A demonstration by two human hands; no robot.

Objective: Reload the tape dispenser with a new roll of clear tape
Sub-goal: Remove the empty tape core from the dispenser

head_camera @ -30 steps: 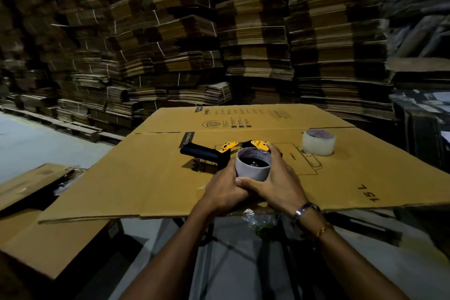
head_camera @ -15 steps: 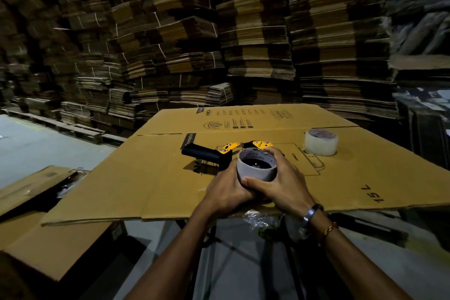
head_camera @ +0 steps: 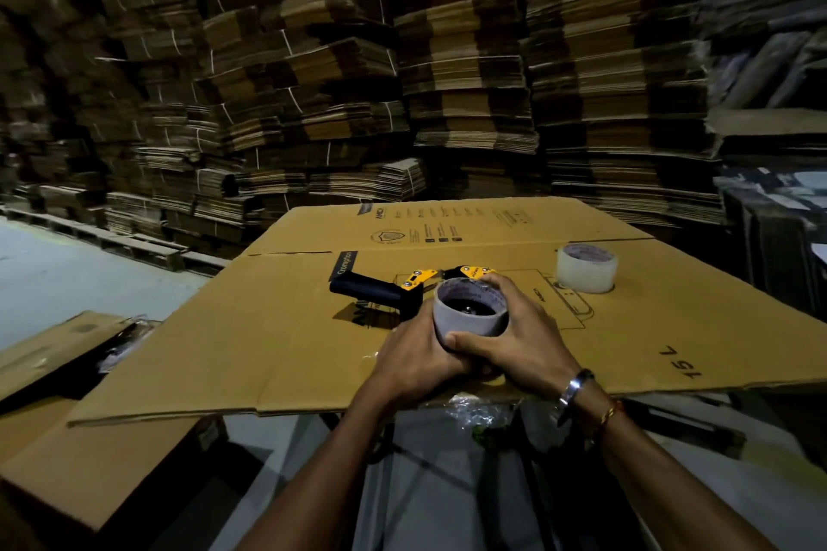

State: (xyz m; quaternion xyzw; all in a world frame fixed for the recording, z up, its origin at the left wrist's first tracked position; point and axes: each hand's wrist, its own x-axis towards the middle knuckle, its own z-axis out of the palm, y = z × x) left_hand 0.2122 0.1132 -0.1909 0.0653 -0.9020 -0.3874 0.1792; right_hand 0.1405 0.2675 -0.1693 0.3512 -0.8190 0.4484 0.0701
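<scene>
A black and yellow tape dispenser (head_camera: 402,287) lies on its side on a flattened cardboard sheet (head_camera: 250,344), its black handle pointing left. A greyish roll or core (head_camera: 470,312) sits on the dispenser's hub, open end up. My left hand (head_camera: 418,356) grips its near left side. My right hand (head_camera: 514,338) wraps its right side, thumb across the front. A roll of clear tape (head_camera: 586,268) stands apart on the sheet to the right, untouched.
Tall stacks of flattened cartons (head_camera: 470,81) fill the background behind the sheet. Another flat carton (head_camera: 67,461) lies low at the left. Crumpled plastic wrap (head_camera: 479,409) shows under the sheet's near edge. Grey floor (head_camera: 67,273) opens at the left.
Both hands stay clasped around the roll on the dispenser; only a small shift of the view. The clear tape roll has not moved.
</scene>
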